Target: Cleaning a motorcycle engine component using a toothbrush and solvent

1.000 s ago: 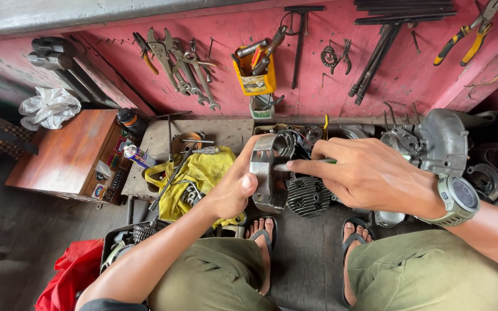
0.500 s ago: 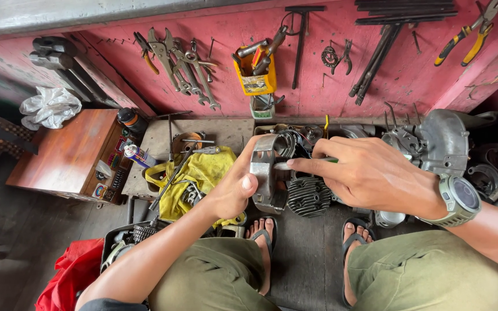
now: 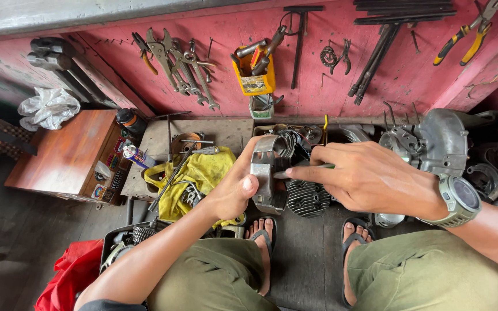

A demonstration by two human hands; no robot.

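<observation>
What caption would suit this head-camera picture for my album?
Left hand steadies a grey metal engine part while the right hand works a slim tool against it, below a red tool wall.

Two hands (image 3: pixel 234 193), one metal casing (image 3: pixel 263 173)

At the top of the frame we see a red wall (image 3: pixel 376 86) hung with pliers and wrenches (image 3: pixel 174 60), a yellow tool holder (image 3: pixel 253 78) at top centre and yellow-handled pliers (image 3: pixel 471 31) at upper right. At left stands a wooden cabinet (image 3: pixel 64 152) with a white plastic bag (image 3: pixel 47 108) above it. A yellow rag (image 3: pixel 203 173) lies left of centre, a red cloth (image 3: pixel 67 276) at lower left, and a grey engine casing (image 3: pixel 442 141) at right.
</observation>
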